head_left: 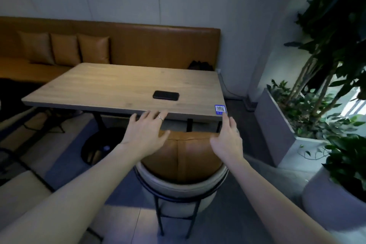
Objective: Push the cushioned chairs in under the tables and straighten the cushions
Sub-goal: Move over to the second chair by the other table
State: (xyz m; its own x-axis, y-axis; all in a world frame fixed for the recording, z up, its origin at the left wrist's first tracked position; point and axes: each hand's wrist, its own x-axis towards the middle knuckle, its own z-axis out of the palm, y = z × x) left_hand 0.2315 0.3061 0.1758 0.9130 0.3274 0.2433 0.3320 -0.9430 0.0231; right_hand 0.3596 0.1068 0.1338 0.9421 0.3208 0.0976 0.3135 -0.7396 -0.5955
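A round-backed chair [178, 190] with a pale shell and black metal legs stands at the near edge of a wooden table [111, 85]. Its orange cushion [186, 156] fills the seat and back, and the front reaches under the table edge. My left hand [146, 134] hovers open over the cushion's left side, fingers spread toward the table edge. My right hand [227, 140] hovers open over the cushion's right side, palm turned inward. Neither hand grips anything.
A black phone [166, 95] and a blue QR sticker [220, 109] lie on the table. Behind it runs an orange bench [158, 45] with three cushions [65, 48]. Grey planters with plants [320, 105] stand right. Another pale chair [21, 188] is at left.
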